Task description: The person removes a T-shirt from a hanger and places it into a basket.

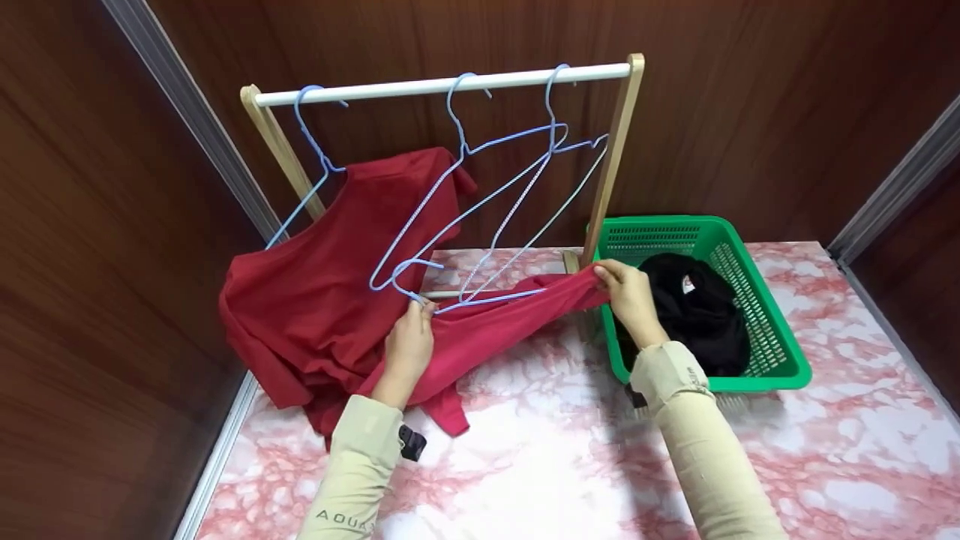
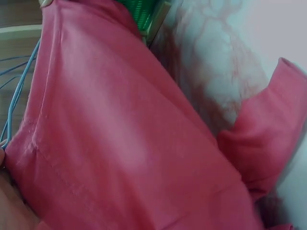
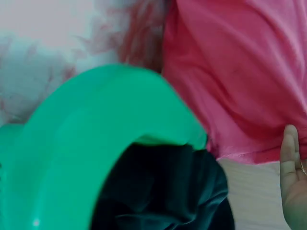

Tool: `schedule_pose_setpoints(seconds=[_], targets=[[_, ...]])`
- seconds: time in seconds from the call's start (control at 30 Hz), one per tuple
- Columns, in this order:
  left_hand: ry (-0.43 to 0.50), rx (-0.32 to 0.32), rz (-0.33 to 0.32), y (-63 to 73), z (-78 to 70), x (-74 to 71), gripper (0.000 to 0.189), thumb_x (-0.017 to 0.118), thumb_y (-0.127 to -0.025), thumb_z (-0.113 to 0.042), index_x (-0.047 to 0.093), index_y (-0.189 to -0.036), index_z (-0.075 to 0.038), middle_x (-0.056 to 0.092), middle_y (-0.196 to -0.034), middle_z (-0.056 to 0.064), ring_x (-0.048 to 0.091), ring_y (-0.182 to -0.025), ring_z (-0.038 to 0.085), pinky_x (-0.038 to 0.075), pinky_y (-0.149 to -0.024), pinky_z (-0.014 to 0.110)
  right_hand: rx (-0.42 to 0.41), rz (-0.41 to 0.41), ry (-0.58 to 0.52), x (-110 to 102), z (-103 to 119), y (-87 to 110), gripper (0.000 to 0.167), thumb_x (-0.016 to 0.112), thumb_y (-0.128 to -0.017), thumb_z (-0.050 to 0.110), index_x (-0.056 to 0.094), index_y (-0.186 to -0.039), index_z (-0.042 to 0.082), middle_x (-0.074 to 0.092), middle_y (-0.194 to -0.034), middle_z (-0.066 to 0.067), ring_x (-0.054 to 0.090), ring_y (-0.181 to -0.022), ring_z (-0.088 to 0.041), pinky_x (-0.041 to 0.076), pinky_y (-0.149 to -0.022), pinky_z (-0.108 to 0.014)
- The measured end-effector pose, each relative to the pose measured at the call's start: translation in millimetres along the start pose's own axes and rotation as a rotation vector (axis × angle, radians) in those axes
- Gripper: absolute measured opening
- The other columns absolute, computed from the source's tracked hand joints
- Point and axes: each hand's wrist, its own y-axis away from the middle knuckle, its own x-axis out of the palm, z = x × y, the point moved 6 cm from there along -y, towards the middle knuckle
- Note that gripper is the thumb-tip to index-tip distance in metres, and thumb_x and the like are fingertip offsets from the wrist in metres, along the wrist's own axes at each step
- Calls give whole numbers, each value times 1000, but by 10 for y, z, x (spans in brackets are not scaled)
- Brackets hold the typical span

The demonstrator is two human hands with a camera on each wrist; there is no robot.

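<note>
My left hand [image 1: 410, 341] pinches a light-blue wire hanger [image 1: 491, 298] near the base of its hook, together with the edge of a pinkish-red shirt [image 1: 480, 345]. The hanger's right arm runs along the shirt's upper edge, its end hidden by the cloth. My right hand [image 1: 631, 300] pinches the far right end of the same shirt and stretches it sideways beside the basket. In the left wrist view the shirt [image 2: 120, 120] spreads taut, a seam along its edge. The right wrist view has my right fingers [image 3: 288, 158] at the shirt's hem [image 3: 259, 157].
A rack with a white rail [image 1: 405, 89] and wooden posts carries a dark red shirt [image 1: 322, 292] on a hanger at left. Two bare blue hangers [image 1: 450, 180] hang right of it. A green basket [image 1: 780, 337] holds black clothing [image 1: 690, 322]. Brown panels enclose the marbled surface.
</note>
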Motion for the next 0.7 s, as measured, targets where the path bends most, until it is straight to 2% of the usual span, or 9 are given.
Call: schedule_pose_setpoints(seconds=[0.13, 0.23, 0.37, 0.57, 0.7], targets=[[12, -30, 11, -18, 25, -50, 26, 44, -101, -29, 55, -100, -5, 66, -84, 24, 65, -88, 44, 48, -74, 56, 4, -7, 18, -7, -72, 4, 24, 54, -96, 12, 69, -107, -3, 71, -94, -24, 67, -82, -28, 45, -66, -14], [42, -48, 5, -32, 46, -84, 27, 43, -101, -29, 55, -101, -4, 66, -86, 24, 64, -89, 44, 47, -75, 57, 2, -3, 39, -13, -109, 14, 24, 54, -96, 12, 68, -108, -4, 71, -96, -24, 66, -86, -31, 50, -73, -26], [66, -65, -5, -38, 68, -114, 27, 43, -101, -29, 57, -105, -6, 67, -88, 23, 64, -90, 43, 47, -77, 56, -12, 2, 69, -12, -146, 39, 25, 53, -96, 12, 68, -109, -4, 70, -98, -24, 65, -87, -31, 51, -79, -38], [79, -69, -35, -39, 69, -102, 28, 47, -99, -31, 61, -105, -8, 68, -86, 20, 66, -90, 40, 48, -76, 56, 16, -6, 84, 38, -205, 99, 24, 54, -96, 12, 69, -105, -4, 71, -91, -23, 64, -78, -25, 48, -67, -25], [68, -58, -50, -30, 41, -65, 26, 51, -97, -33, 63, -98, -10, 66, -79, 20, 66, -85, 42, 48, -73, 56, 41, 11, 98, 103, -220, 143, 24, 52, -97, 12, 67, -106, -5, 70, -90, -23, 66, -78, -28, 51, -68, -30]])
